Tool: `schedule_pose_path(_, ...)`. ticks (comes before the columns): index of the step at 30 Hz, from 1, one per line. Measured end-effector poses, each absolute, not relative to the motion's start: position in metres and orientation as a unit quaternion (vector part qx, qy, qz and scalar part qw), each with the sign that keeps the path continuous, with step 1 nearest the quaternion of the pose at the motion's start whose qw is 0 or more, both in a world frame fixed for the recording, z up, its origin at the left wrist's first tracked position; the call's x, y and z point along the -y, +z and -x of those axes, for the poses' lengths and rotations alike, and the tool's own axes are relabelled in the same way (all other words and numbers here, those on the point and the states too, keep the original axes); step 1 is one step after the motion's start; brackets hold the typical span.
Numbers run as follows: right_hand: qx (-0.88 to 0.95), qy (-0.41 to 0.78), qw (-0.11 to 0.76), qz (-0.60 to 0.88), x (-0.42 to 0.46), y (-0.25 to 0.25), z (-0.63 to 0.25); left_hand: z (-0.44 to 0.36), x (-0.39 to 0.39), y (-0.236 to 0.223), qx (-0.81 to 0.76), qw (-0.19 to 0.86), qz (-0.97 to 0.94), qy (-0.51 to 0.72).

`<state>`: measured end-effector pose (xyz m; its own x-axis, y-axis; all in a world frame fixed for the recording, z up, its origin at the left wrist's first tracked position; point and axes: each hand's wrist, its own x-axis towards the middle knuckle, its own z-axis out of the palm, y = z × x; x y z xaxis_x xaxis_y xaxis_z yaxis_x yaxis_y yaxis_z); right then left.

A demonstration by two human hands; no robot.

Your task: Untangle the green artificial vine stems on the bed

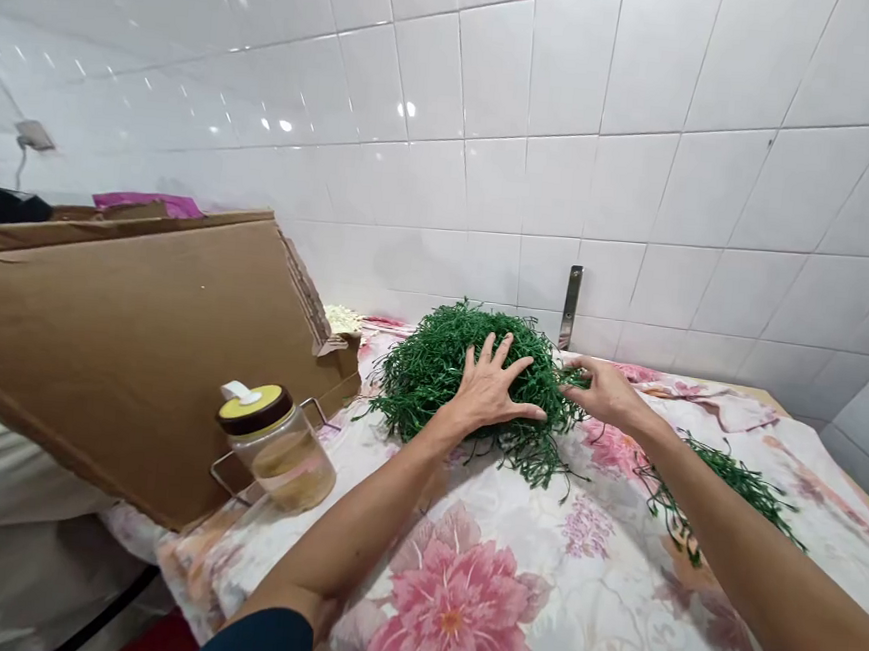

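Note:
A big tangled heap of thin green artificial stems (431, 365) lies on the flowered cloth. My left hand (491, 385) rests on top of the heap, its fingers spread wide. At the heap's right edge, my right hand (606, 391) has its thumb and fingers pinched round a few of the stems. Exactly how many it holds is hidden. A smaller bunch of green stems (745, 485) lies apart to the right, partly behind my right forearm.
A large cardboard box (117, 341) stands at the left. Beside it, a jar with a yellow and brown lid (292, 460) holds brownish contents. The floral tablecloth (607, 620) covers the table, against a white tiled wall (558, 185) with a metal bracket (572, 301).

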<state>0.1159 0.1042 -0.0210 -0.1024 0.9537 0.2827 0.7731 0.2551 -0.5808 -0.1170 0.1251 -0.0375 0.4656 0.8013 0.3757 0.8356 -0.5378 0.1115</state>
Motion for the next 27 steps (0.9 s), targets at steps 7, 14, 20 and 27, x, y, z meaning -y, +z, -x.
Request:
schedule_pose_path(7,0.677,0.196,0.397,0.587,-0.075,-0.007,-0.135,0.14,-0.147,-0.036,0.506,0.031,0.843,-0.179)
schedule_pose_path(14,0.668,0.205,0.463,0.546,-0.02,0.018,-0.142,0.15,-0.163,-0.033,0.52,0.022,0.839,-0.159)
schedule_pose_path(20,0.6,0.264,0.577,0.487,0.019,0.031,-0.151,0.148,-0.174,-0.037,0.545,0.075,0.808,-0.212)
schedule_pose_path(27,0.563,0.348,0.622,0.419,0.052,0.047,-0.138,0.13,-0.151,-0.044,0.517,0.104,0.823,-0.213)
